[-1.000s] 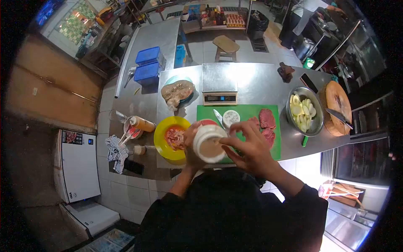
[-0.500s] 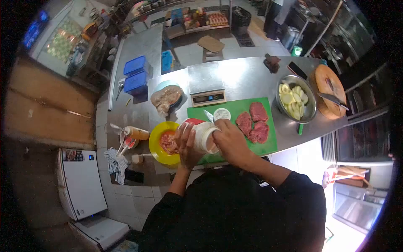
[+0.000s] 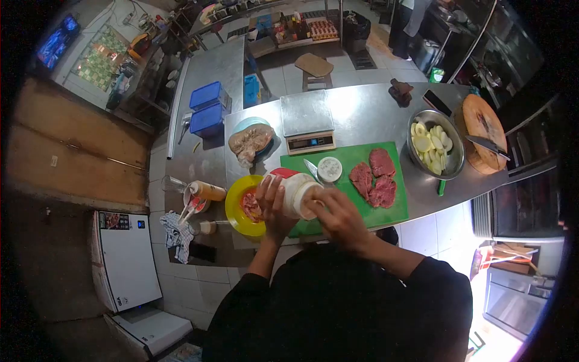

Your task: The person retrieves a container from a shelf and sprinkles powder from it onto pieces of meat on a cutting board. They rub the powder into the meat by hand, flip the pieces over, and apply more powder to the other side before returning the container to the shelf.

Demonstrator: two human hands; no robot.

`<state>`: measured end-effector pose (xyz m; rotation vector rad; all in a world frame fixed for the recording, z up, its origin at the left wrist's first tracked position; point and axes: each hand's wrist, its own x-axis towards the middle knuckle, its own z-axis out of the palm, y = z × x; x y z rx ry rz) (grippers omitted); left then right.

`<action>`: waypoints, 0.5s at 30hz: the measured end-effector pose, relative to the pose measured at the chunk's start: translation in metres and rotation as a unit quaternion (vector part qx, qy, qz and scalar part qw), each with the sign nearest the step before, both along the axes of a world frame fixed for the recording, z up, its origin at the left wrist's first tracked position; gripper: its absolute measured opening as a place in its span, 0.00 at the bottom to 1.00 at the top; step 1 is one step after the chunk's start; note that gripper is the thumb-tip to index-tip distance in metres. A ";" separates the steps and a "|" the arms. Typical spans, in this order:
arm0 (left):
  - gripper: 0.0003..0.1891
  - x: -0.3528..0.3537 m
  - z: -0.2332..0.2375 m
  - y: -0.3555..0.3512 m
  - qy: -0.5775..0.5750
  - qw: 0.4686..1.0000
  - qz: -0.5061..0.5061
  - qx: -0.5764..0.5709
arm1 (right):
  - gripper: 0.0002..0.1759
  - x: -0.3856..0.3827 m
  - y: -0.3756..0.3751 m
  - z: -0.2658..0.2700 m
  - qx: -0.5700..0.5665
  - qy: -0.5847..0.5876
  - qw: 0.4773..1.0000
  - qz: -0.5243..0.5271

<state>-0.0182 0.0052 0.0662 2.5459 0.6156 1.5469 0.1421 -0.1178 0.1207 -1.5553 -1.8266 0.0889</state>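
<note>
My left hand point(image 3: 276, 218) is wrapped round a white plastic jar point(image 3: 294, 194) with a red label, tilted so its open mouth faces my right hand. Pale pinkish contents show inside. Bent and drawn together, the fingers of my right hand point(image 3: 342, 221) are at the jar's mouth; what they pinch, if anything, is hidden. Below is a green cutting board point(image 3: 386, 215) bearing several slabs of raw red meat point(image 3: 381, 192), a round white lid point(image 3: 329, 169) and a knife point(image 3: 312, 168), its handle hidden. Left of the jar stands a yellow bowl point(image 3: 234, 226) with raw meat pieces in it.
A kitchen scale point(image 3: 309, 117) and a bag of pale food point(image 3: 250, 143) lie behind the board. Rightward are a steel bowl point(image 3: 456, 158) of sliced vegetables and a round wooden block point(image 3: 479, 114) with a knife point(image 3: 487, 145) on it. A sauce bottle point(image 3: 208, 191) stands left.
The view has shifted, so the table appears slightly further right. My right hand has drawn back a little from the jar's mouth, while my left keeps hold of the jar.
</note>
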 end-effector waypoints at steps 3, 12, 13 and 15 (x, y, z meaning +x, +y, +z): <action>0.37 -0.008 -0.014 0.005 0.047 0.998 -0.025 -0.045 | 0.21 -0.002 0.000 -0.001 -0.020 0.046 0.994 0.095; 0.29 -0.009 0.010 0.019 0.101 0.988 -0.118 0.024 | 0.24 -0.020 0.068 0.013 -0.253 -0.011 0.959 0.126; 0.29 -0.011 0.012 0.020 0.129 0.984 -0.124 0.016 | 0.25 -0.028 0.086 -0.028 -0.258 -0.088 0.956 0.106; 0.28 -0.017 0.019 0.017 0.191 0.973 -0.124 -0.039 | 0.25 -0.032 0.098 0.003 -0.298 -0.269 0.907 0.127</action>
